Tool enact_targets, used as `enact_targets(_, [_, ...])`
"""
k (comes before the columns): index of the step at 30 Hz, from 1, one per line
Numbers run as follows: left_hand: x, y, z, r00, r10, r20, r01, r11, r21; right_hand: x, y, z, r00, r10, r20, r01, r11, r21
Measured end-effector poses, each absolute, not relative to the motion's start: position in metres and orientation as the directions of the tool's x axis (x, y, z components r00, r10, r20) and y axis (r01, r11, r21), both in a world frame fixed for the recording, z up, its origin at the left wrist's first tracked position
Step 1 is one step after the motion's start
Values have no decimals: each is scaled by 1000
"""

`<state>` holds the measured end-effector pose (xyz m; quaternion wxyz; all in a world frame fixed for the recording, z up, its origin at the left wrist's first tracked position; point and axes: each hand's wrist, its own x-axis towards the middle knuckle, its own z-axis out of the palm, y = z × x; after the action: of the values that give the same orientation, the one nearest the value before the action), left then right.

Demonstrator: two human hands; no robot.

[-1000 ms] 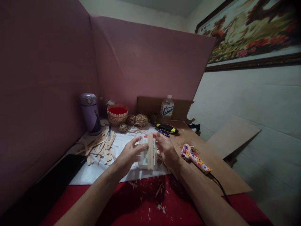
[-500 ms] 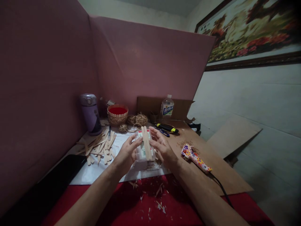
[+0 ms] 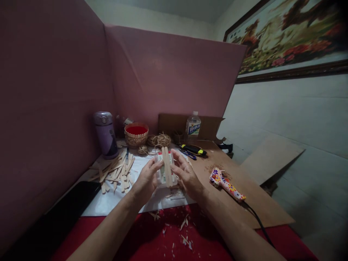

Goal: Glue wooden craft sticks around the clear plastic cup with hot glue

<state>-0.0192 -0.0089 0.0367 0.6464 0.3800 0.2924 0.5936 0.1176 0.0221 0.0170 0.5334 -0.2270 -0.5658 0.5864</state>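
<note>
Between both hands is a clear plastic box (image 3: 160,177) with a red, white and green label inside or on it. Two flat wooden craft sticks (image 3: 166,166) lie side by side lengthwise across its face, their ends reaching past its edges. My left hand (image 3: 148,177) grips the box's left side, thumb on top near the sticks. From the right, my right hand (image 3: 186,174) is closed around the other side, thumb against the sticks. The fingers beneath the box are partly hidden. It is held above the white sheet (image 3: 148,203).
Loose craft sticks (image 3: 116,172) lie in a pile to the left, by a purple flask (image 3: 104,134). Behind are a stick-sided basket (image 3: 136,139), twine (image 3: 161,139) and a bottle (image 3: 193,127). A patterned glue gun (image 3: 227,185) and a utility knife (image 3: 188,154) rest on the right.
The box with its two sticks has shifted very slightly left in view, with both hands still around it. The whole scene sits a little lower as the head view tilts.
</note>
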Motion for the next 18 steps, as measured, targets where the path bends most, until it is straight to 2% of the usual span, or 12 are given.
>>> enact_targets(11, [-14,-10,38,61,997,42,-586,2,810,115,23,8,-347,878,329,-360,199,-911])
enact_targets(18, [-16,-8,34,19,998,54,-583,-33,812,112,17,13,-348,867,357,-321,247,-914])
